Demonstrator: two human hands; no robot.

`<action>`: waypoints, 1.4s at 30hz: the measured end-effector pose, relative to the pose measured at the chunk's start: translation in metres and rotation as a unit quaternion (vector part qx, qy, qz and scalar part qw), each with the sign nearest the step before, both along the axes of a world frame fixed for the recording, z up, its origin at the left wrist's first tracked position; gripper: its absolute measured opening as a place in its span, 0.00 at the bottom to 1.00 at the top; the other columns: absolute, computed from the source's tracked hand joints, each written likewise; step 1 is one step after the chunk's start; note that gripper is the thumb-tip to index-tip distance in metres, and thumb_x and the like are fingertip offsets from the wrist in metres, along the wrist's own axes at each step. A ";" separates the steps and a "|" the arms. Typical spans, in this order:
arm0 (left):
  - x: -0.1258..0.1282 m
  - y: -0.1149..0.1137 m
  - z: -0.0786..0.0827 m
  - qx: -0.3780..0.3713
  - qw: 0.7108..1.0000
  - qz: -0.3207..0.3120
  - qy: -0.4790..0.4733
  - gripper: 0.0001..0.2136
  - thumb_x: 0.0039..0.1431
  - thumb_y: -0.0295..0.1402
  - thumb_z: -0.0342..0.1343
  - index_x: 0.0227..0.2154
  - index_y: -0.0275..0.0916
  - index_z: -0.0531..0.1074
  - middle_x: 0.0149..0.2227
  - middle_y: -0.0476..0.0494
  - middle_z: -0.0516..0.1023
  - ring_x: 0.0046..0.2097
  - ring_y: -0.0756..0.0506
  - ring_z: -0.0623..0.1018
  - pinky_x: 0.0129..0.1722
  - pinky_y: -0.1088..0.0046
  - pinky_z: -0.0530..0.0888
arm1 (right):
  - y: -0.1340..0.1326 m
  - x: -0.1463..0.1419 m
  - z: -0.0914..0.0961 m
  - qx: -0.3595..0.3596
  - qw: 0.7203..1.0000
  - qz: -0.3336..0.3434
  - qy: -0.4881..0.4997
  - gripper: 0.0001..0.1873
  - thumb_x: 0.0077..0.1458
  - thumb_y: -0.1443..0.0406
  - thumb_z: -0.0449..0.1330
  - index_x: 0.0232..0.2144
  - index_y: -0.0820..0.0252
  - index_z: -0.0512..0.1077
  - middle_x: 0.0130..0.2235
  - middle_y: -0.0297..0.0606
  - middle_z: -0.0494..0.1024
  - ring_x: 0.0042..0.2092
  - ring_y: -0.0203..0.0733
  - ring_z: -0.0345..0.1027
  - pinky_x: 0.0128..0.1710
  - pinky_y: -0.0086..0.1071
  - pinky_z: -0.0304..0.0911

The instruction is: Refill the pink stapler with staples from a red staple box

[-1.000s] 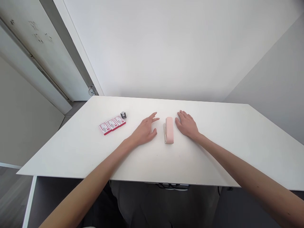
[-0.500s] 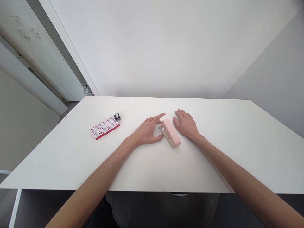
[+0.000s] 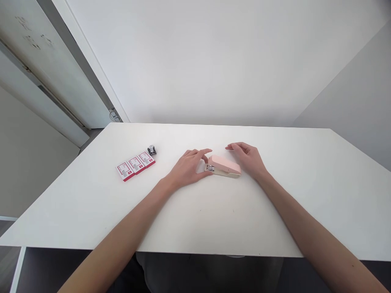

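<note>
A pink and cream stapler (image 3: 225,165) lies on the white table, its long side nearly level across my view. My left hand (image 3: 192,167) has thumb and fingers round the stapler's left end, with the index finger stretched out above it. Just beyond the stapler's right end, my right hand (image 3: 247,156) rests with its fingers drawn together and bent inward. Nothing shows in the right hand, and it seems apart from the stapler or barely beside it.
Three white and red small boxes (image 3: 135,164) lie in a slanting row on the left of the table (image 3: 183,219). A small black and silver object (image 3: 152,150), perhaps a staple remover, sits by their upper end. A white wall (image 3: 207,61) stands behind the table.
The stapler has turned from a steep slant to nearly level, its right end swinging up and right. My right hand has gone from flat and spread to drawn-in fingers, shifting slightly right.
</note>
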State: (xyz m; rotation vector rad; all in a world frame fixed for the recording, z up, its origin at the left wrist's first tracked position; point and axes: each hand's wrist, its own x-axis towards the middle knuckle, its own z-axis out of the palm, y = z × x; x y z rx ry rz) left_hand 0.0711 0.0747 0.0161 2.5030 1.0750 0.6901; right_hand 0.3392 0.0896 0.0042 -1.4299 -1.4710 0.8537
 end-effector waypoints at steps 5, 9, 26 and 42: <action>-0.003 0.002 -0.002 0.027 0.998 0.055 -0.002 0.23 0.66 0.44 0.62 0.60 0.44 0.69 0.51 0.43 0.82 0.56 0.38 0.76 0.60 0.54 0.69 | -0.013 -0.015 0.011 0.004 0.993 0.115 0.038 0.21 0.63 0.46 0.63 0.50 0.49 0.80 0.54 0.40 0.83 0.54 0.51 0.76 0.54 0.45 0.70; -0.001 0.002 -0.003 0.043 0.997 0.054 -0.044 0.12 0.70 0.45 0.57 0.46 0.43 0.77 0.47 0.42 0.83 0.55 0.38 0.75 0.59 0.55 0.70 | -0.019 -0.026 0.008 0.024 0.989 0.142 -0.023 0.23 0.55 0.47 0.71 0.49 0.49 0.80 0.53 0.39 0.83 0.52 0.52 0.76 0.50 0.44 0.72; -0.001 0.003 -0.007 -0.014 0.995 0.025 -0.096 0.12 0.68 0.46 0.61 0.37 0.43 0.80 0.38 0.45 0.80 0.43 0.43 0.75 0.52 0.59 0.73 | -0.028 -0.037 0.015 -0.021 0.983 0.179 0.019 0.21 0.60 0.45 0.66 0.48 0.49 0.77 0.50 0.38 0.81 0.50 0.51 0.74 0.48 0.42 0.71; 0.002 -0.002 -0.006 0.015 0.999 -0.030 -0.041 0.09 0.71 0.42 0.58 0.46 0.45 0.76 0.41 0.47 0.81 0.44 0.43 0.78 0.53 0.61 0.70 | -0.033 -0.041 0.023 -0.044 0.956 0.270 0.104 0.26 0.66 0.41 0.59 0.56 0.47 0.73 0.53 0.40 0.80 0.55 0.51 0.75 0.56 0.46 0.71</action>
